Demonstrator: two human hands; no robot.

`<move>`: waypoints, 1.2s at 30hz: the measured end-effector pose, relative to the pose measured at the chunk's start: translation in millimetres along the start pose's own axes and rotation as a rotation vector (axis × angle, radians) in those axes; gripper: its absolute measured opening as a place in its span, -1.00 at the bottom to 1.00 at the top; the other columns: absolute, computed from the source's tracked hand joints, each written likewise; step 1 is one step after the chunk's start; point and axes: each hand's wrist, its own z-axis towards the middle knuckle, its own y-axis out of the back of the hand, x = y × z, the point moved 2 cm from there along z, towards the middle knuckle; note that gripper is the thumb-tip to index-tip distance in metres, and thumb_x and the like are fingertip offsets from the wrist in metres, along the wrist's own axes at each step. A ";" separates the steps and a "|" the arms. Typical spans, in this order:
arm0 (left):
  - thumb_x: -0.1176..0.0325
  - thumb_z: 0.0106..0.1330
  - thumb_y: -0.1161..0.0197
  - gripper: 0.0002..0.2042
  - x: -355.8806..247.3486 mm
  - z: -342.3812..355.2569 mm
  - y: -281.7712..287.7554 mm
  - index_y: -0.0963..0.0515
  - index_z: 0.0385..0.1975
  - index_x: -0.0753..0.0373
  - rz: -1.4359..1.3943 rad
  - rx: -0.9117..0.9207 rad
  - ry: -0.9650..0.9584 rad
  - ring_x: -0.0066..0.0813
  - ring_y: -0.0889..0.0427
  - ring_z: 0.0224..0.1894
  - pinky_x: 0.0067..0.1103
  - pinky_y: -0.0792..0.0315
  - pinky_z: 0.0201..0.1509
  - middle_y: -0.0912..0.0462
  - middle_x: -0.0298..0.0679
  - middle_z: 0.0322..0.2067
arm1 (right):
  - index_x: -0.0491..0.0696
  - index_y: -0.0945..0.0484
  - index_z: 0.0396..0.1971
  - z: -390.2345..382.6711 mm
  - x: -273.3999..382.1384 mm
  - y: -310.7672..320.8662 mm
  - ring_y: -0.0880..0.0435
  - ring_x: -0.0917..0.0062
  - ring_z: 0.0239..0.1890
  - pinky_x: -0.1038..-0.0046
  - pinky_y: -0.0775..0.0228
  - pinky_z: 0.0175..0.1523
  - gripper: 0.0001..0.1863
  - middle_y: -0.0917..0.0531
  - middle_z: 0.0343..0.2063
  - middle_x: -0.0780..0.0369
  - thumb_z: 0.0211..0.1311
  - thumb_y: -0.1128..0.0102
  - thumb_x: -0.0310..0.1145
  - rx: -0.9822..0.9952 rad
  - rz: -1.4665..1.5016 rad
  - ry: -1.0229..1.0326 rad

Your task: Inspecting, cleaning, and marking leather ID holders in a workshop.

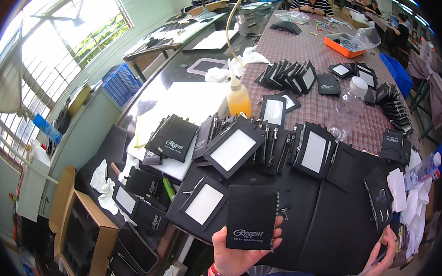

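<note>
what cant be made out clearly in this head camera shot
All in the head view:
- Back of the black zip pouch: turned away, against the left hand.
- Kind of slim item in the right hand: small, partly covered by that hand.
- What the orange tray holds: too small.
- Top of the striped-top person: cut off by the upper edge.

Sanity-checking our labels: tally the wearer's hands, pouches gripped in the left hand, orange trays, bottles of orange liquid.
Wearer's hands: 2 (left hand, right hand)
Gripped black pouch: 1
Orange tray: 1
Orange-liquid bottle: 1
Total: 5
</note>
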 end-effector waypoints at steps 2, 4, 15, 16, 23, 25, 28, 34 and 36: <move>-0.19 0.20 -0.02 -0.11 -1.0 -0.9 0.6 0.07 0.35 0.37 0.063 0.025 0.007 0.01 -0.28 0.27 -0.18 -0.14 0.36 -0.02 0.17 0.32 | -0.19 -0.32 -0.18 1.4 0.9 0.2 -0.39 0.18 0.11 0.25 -0.17 0.21 -0.85 -0.45 0.09 -0.01 0.25 0.07 -0.56 0.006 -0.006 0.021; -0.15 0.20 0.02 -0.14 -1.4 -1.1 -1.1 0.05 0.36 0.35 0.101 0.065 0.017 -0.04 -0.24 0.30 -0.22 -0.12 0.38 -0.01 0.15 0.33 | -0.19 -0.32 -0.16 1.5 1.0 -1.1 -0.40 0.20 0.10 0.28 -0.18 0.19 -0.82 -0.45 0.10 0.00 0.24 0.06 -0.58 0.006 -0.002 0.027; -0.19 0.12 -0.05 -0.07 -2.6 -4.4 4.5 0.06 0.36 0.35 0.084 0.125 0.050 -0.05 -0.25 0.30 -0.23 -0.08 0.39 -0.03 0.15 0.33 | -0.19 -0.36 -0.14 3.4 8.7 -2.5 -0.47 0.30 0.04 0.39 -0.25 0.12 -0.79 -0.48 0.07 0.03 0.21 0.06 -0.61 -0.022 -0.017 0.023; -0.19 0.12 -0.05 -0.07 -2.5 -4.5 5.5 0.06 0.36 0.35 0.068 0.142 0.047 -0.05 -0.25 0.30 -0.22 -0.08 0.39 -0.04 0.15 0.32 | -0.19 -0.36 -0.14 3.6 8.8 -2.4 -0.47 0.30 0.04 0.38 -0.26 0.12 -0.79 -0.48 0.07 0.03 0.21 0.06 -0.61 -0.015 -0.007 0.011; -0.19 0.13 -0.04 -0.08 -1.4 -5.4 6.2 0.06 0.36 0.35 0.028 0.169 0.047 -0.05 -0.26 0.29 -0.22 -0.09 0.39 -0.04 0.15 0.32 | -0.19 -0.35 -0.14 3.4 7.1 -2.9 -0.49 0.25 0.06 0.36 -0.28 0.14 -0.79 -0.48 0.04 0.00 0.22 0.08 -0.62 -0.010 0.017 0.014; -0.19 0.13 -0.04 -0.08 -1.8 -5.8 7.1 0.06 0.36 0.35 0.029 0.174 0.050 -0.04 -0.26 0.29 -0.22 -0.09 0.38 -0.04 0.15 0.32 | -0.19 -0.35 -0.14 3.3 6.3 -3.0 -0.49 0.25 0.07 0.35 -0.28 0.16 -0.79 -0.48 0.04 0.00 0.22 0.08 -0.62 -0.008 0.021 0.017; -0.19 0.12 -0.04 -0.07 -1.4 -5.0 7.8 0.06 0.36 0.35 0.026 0.188 0.045 -0.03 -0.26 0.28 -0.22 -0.11 0.38 -0.04 0.17 0.32 | -0.19 -0.35 -0.15 3.3 5.9 -3.5 -0.49 0.24 0.07 0.35 -0.28 0.17 -0.79 -0.48 0.04 -0.01 0.21 0.09 -0.63 -0.009 0.026 0.022; -0.23 0.11 -0.05 -0.05 -0.7 -6.2 8.6 0.06 0.36 0.36 0.009 0.182 0.046 -0.02 -0.29 0.27 -0.20 -0.14 0.36 -0.06 0.19 0.30 | -0.19 -0.34 -0.17 3.2 4.9 -4.8 -0.49 0.25 0.03 0.38 -0.28 0.08 -0.80 -0.48 0.04 -0.01 0.20 0.06 -0.64 -0.027 0.036 0.039; -0.23 0.11 -0.04 -0.05 -0.7 -6.1 8.5 0.06 0.36 0.36 0.008 0.186 0.044 -0.02 -0.29 0.26 -0.20 -0.14 0.35 -0.06 0.19 0.30 | -0.19 -0.34 -0.18 3.9 6.0 -4.8 -0.48 0.26 0.01 0.39 -0.28 0.04 -0.81 -0.49 0.04 0.00 0.19 0.05 -0.64 -0.028 0.035 0.043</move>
